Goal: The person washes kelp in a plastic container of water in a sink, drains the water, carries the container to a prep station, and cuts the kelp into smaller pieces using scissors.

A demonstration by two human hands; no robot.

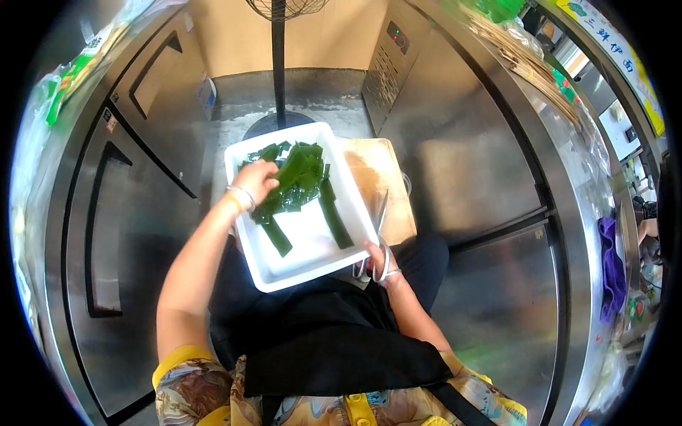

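A white plastic tray (302, 245) is tilted over my lap, holding dark green, wet-looking kelp (301, 170) in flat pieces. Two longer strips extend toward the tray's near side. My left hand (258, 181) reaches in over the left rim, its fingers closed on the kelp; the fingertips are partly hidden. At the tray's near right corner, my right hand (381, 263) has its fingers around the handles of metal scissors (384, 213) and touches the corner. The blades point away from me, along the tray's right side.
A wooden board (398, 202) lies beyond and right of the tray. Behind it rises a fan stand (279, 71) on a round base. Stainless steel cabinets (145, 192) flank me closely on both sides. Wooden skewers (522, 60) and a purple cloth (611, 270) are on the right counter.
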